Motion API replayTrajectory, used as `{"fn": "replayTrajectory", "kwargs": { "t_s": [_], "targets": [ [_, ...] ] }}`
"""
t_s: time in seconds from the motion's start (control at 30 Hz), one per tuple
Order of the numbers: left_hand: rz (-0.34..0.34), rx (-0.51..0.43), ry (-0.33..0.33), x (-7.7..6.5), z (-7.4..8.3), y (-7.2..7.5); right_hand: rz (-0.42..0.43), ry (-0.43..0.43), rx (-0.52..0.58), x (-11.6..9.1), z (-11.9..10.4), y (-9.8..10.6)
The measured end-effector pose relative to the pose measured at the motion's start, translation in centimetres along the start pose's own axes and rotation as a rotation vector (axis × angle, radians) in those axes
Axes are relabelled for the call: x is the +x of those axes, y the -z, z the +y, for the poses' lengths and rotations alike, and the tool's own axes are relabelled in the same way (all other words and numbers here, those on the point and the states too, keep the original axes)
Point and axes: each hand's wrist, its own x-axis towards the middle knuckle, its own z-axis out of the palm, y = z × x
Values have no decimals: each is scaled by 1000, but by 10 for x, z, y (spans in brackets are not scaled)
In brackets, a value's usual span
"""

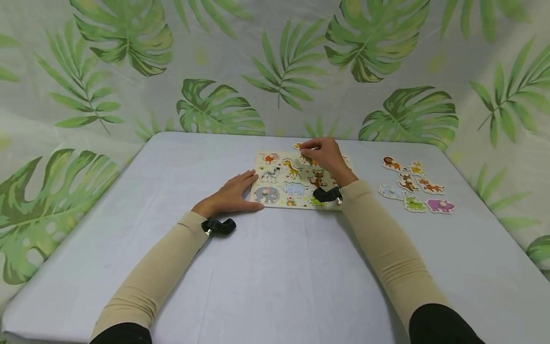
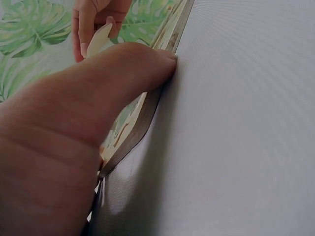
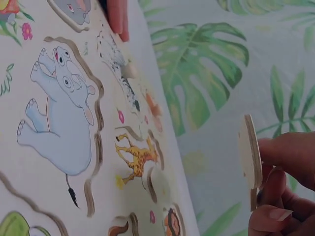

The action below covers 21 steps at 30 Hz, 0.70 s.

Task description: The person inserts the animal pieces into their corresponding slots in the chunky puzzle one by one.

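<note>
A wooden animal puzzle board [image 1: 281, 204] lies on the table. My left hand [image 1: 234, 193] rests at its near left corner, fingers extended along the left side and thumb [image 2: 133, 66] against the front edge. Above the far part of the board, my right hand [image 1: 324, 153] pinches a yellow-orange giraffe puzzle piece [image 1: 297, 146]. Its pale wooden underside [image 3: 250, 152] shows in the right wrist view, held clear of the board. The elephant piece [image 1: 267, 195] and zebra piece [image 1: 271, 175] sit in their recesses, while the giraffe recess [image 3: 135, 160] and rhino recess [image 3: 61, 118] show only printed pictures.
Several loose pieces lie right of the board, among them a lion [image 1: 391, 163], a tiger [image 1: 430, 186], a pale blue rhino [image 1: 390, 191], a green animal [image 1: 415, 204] and a purple hippo [image 1: 440, 206]. A white cloth covers the table [image 1: 258, 267]; a leaf-print curtain [image 1: 223, 110] hangs behind.
</note>
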Motion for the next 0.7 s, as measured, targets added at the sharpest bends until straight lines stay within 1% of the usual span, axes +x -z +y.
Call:
{"fn": "replayTrajectory", "kwargs": {
  "t_s": [0.13,0.27,0.47,0.7],
  "targets": [
    [-1,0,3,0,-1,0,4,-4,34,3,1,-4],
    [3,4,4,1,-3,-1,18,-9,17,6,0,-7],
    [1,0,-1,1,-3,-1,15,-30,29,8,-2,-12],
    [4,-2,-7,2,-3,0,25,-30,22,9,-4,-17]
  ]
}}
